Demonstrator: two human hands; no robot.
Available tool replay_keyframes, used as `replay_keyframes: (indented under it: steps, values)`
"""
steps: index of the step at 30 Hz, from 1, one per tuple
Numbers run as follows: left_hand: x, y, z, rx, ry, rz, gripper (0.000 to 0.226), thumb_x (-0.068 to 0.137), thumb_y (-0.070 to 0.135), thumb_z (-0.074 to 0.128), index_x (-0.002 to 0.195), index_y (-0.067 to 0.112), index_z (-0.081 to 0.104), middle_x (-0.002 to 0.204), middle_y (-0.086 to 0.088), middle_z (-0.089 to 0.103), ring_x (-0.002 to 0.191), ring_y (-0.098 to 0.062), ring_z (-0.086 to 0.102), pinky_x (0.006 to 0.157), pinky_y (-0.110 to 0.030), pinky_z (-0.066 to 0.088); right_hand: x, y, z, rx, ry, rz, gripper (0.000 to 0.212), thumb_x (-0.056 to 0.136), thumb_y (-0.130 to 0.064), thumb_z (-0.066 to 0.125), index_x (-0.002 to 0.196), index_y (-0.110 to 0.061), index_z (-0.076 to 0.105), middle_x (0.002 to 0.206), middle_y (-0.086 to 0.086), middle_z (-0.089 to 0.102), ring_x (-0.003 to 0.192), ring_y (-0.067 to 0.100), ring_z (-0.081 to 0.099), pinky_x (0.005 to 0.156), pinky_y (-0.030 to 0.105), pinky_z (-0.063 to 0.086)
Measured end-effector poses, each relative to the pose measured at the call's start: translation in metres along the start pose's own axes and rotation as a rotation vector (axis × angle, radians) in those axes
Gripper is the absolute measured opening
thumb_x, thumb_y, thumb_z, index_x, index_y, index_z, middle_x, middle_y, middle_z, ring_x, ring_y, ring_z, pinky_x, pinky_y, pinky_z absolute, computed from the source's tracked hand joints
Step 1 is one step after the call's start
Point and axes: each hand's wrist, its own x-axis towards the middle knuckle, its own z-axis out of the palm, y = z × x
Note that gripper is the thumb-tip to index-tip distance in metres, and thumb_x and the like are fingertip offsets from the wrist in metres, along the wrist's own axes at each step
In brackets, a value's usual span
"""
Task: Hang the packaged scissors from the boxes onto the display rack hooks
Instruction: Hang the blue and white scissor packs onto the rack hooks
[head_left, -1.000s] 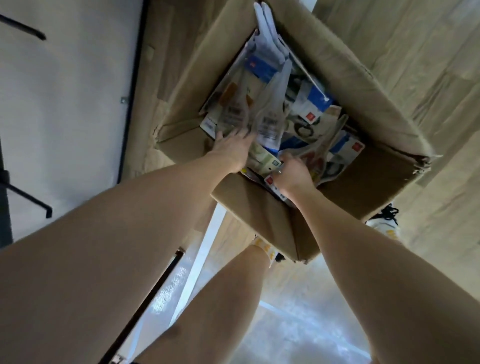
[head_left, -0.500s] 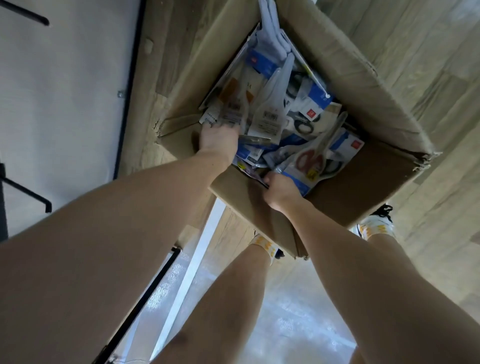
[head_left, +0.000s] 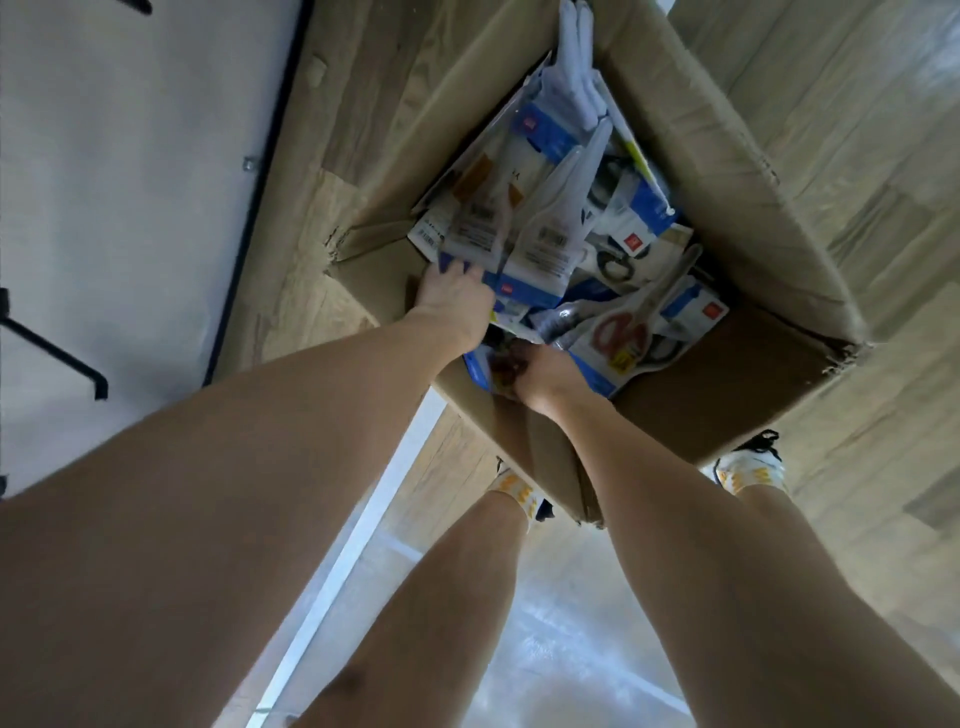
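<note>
Inside the open cardboard box (head_left: 737, 171) on the wooden floor lies a loose heap of packaged scissors (head_left: 540, 223), with both hands reaching in at its near edge. Left hand (head_left: 454, 296) rests at the near-left packs, fingers tucked under them, so their spread cannot be told; right hand (head_left: 540, 376) is curled down among packs at the near wall, apparently gripping one, though which is hidden. Judged from this, picking is under way: the box remains well filled, and one black hook (head_left: 62, 353) at far left shows bare.
</note>
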Motion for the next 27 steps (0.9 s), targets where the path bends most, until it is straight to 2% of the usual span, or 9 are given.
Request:
replay_keyframes:
  steps: [6, 8, 11, 15, 19, 21, 23, 25, 27]
  values:
    - [-0.04, 0.039, -0.013, -0.048, 0.03, 0.015, 0.035, 0.099, 0.016, 0.04, 0.129, 0.019, 0.059, 0.134, -0.01, 0.051, 0.12, -0.028, 0.049, 0.098, -0.042, 0.034, -0.053, 0.03, -0.025, -0.061, -0.225, 0.034, 0.033, 0.102, -0.015, 0.04, 0.126, -0.008, 0.061, 0.129, 0.016, 0.061, 0.116, 0.032, 0.059, 0.092, 0.036, 0.048]
    - [-0.055, 0.051, -0.02, -0.107, 0.054, 0.017, 0.031, 0.098, 0.016, 0.04, 0.122, 0.022, 0.06, 0.123, -0.006, 0.061, 0.114, -0.027, 0.056, 0.095, -0.04, 0.035, -0.068, 0.038, -0.035, 0.057, -0.138, 0.086, 0.031, 0.099, -0.016, 0.048, 0.126, -0.011, 0.061, 0.126, 0.014, 0.063, 0.117, 0.032, 0.059, 0.094, 0.035, 0.048]
    - [-0.08, 0.069, -0.035, -0.301, 0.076, -0.061, 0.026, 0.097, 0.011, 0.04, 0.114, 0.023, 0.057, 0.108, -0.004, 0.067, 0.103, -0.027, 0.062, 0.089, -0.038, 0.041, -0.092, 0.045, -0.053, 0.248, 0.05, 0.12, 0.031, 0.097, -0.015, 0.051, 0.128, -0.014, 0.057, 0.124, 0.009, 0.065, 0.114, 0.028, 0.06, 0.082, 0.028, 0.044]
    - [-0.103, 0.084, -0.057, -0.759, 0.018, -0.231, 0.023, 0.101, 0.016, 0.043, 0.123, 0.021, 0.047, 0.106, -0.008, 0.066, 0.095, -0.03, 0.063, 0.067, -0.036, 0.044, -0.122, 0.044, -0.085, 0.418, 0.199, 0.128, 0.045, 0.099, -0.021, 0.056, 0.141, -0.012, 0.043, 0.135, 0.006, 0.059, 0.113, 0.019, 0.058, 0.081, 0.028, 0.043]
    - [-0.131, 0.088, -0.079, -1.169, 0.049, -0.278, 0.019, 0.102, 0.024, 0.046, 0.12, 0.017, 0.05, 0.108, -0.013, 0.065, 0.096, -0.032, 0.062, 0.08, -0.041, 0.05, -0.15, 0.038, -0.13, 0.472, 0.241, 0.1, 0.065, 0.097, -0.026, 0.063, 0.151, -0.014, 0.029, 0.141, 0.003, 0.054, 0.117, 0.02, 0.058, 0.088, 0.032, 0.046]
    - [-0.148, 0.087, -0.093, -1.309, 0.058, -0.301, 0.02, 0.103, 0.022, 0.046, 0.12, 0.012, 0.05, 0.121, -0.018, 0.061, 0.106, -0.033, 0.06, 0.081, -0.037, 0.045, -0.166, 0.033, -0.149, 0.511, 0.23, 0.079, 0.06, 0.095, -0.027, 0.066, 0.146, -0.015, 0.036, 0.126, -0.003, 0.06, 0.107, 0.015, 0.059, 0.088, 0.032, 0.048]
    - [-0.167, 0.083, -0.105, -1.359, 0.102, -0.324, 0.021, 0.102, 0.023, 0.047, 0.12, 0.011, 0.05, 0.127, -0.021, 0.057, 0.115, -0.034, 0.056, 0.08, -0.032, 0.038, -0.186, 0.025, -0.166, 0.585, 0.23, 0.043, 0.049, 0.092, -0.024, 0.07, 0.134, -0.013, 0.048, 0.105, -0.001, 0.066, 0.098, 0.021, 0.065, 0.093, 0.042, 0.054]
    - [-0.188, 0.077, -0.116, -1.355, 0.144, -0.377, 0.029, 0.102, 0.03, 0.048, 0.12, 0.008, 0.051, 0.116, -0.021, 0.06, 0.106, -0.036, 0.059, 0.079, -0.036, 0.045, -0.213, 0.013, -0.183, 0.576, 0.232, -0.024, 0.026, 0.091, -0.022, 0.072, 0.109, -0.017, 0.055, 0.083, -0.004, 0.06, 0.082, 0.02, 0.062, 0.091, 0.046, 0.056]
    - [-0.21, 0.069, -0.128, -1.28, 0.169, -0.407, 0.033, 0.101, 0.033, 0.049, 0.121, 0.007, 0.05, 0.109, -0.017, 0.061, 0.103, -0.036, 0.059, 0.08, -0.041, 0.048, -0.242, -0.003, -0.199, 0.528, 0.222, -0.082, 0.021, 0.09, -0.022, 0.074, 0.092, -0.019, 0.053, 0.081, 0.001, 0.062, 0.081, 0.024, 0.063, 0.088, 0.048, 0.056]
